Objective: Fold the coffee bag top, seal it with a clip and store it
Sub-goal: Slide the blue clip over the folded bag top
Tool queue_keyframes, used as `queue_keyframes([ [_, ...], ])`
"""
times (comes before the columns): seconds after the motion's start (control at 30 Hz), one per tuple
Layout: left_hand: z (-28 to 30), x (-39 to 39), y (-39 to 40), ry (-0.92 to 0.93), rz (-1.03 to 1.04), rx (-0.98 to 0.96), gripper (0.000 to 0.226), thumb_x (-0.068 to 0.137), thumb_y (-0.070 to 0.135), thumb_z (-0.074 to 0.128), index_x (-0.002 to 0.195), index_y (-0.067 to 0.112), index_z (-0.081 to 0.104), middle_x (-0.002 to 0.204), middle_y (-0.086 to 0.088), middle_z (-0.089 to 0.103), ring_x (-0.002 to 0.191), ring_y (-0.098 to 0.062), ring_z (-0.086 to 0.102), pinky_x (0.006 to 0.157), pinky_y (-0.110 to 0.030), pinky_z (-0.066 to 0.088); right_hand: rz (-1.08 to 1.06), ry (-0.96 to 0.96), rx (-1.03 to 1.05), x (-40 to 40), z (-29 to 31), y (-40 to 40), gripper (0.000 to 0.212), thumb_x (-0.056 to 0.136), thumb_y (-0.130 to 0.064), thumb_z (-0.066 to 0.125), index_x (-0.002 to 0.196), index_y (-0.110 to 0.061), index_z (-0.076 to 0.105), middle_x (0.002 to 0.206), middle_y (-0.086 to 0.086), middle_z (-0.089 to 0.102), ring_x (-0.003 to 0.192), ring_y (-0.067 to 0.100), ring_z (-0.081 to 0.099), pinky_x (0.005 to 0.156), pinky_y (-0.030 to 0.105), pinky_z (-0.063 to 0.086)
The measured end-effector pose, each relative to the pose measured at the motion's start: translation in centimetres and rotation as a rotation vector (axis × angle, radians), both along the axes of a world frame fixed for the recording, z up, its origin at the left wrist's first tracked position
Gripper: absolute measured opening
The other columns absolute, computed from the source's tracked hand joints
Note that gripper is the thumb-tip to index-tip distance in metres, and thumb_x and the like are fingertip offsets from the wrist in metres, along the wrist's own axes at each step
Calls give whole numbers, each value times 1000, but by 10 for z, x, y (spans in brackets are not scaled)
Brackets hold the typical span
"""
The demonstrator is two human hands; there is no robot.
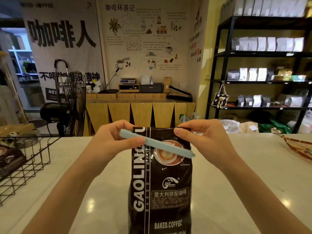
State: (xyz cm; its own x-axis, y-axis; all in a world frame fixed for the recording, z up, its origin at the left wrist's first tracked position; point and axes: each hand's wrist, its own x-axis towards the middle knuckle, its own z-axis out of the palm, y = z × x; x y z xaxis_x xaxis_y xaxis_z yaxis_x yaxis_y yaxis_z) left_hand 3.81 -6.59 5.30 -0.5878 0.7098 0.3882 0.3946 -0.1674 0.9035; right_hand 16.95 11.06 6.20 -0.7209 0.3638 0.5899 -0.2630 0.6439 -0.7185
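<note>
Coffee bag (160,179) stands upright on the worktop (253,166), its folded top pinched by the right hand (199,137) while the left hand (114,139) grips the slanted clip (157,144), which could let the fold spring open.

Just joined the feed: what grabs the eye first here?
A tall black coffee bag stands upright mid-counter. The left hand holds a pale blue clip slanted across the bag's front, while the right hand pinches its top right corner. A wire basket sits at the counter's left edge.
</note>
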Motion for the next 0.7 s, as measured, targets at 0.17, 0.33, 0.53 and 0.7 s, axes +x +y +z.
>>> queue_keyframes([
  [0.17,-4,9,8,-93,66,99,28,48,25,72,70,17,58,61,-2,70,62,-16,67,58,-21,57,-73,-8,-27,-1,-3,-1,8,77,-24,67,82,-21,74,73,-10,69,80,7,63,63,11,49],
  [0.33,-9,18,16,-140,81,152,26,54,24,69,76,15,57,62,-1,72,62,-15,69,55,-20,56,-77,-2,-107,1,-1,-2,7,76,-21,68,78,-19,75,72,-5,71,80,14,65,71,24,50],
  [0.53,-16,30,26,-179,135,203,29,54,27,69,76,16,55,59,-1,71,57,-18,69,51,-26,57,-91,29,-249,-1,-4,-5,28,76,-19,68,49,-28,68,46,-16,64,63,4,63,54,8,46],
  [0.7,-18,32,30,-207,149,199,32,52,30,69,77,17,54,60,-1,69,58,-18,68,53,-28,56,-70,63,-290,-3,-9,-7,28,76,-16,67,51,-27,68,47,-16,65,57,-3,62,49,3,44],
])
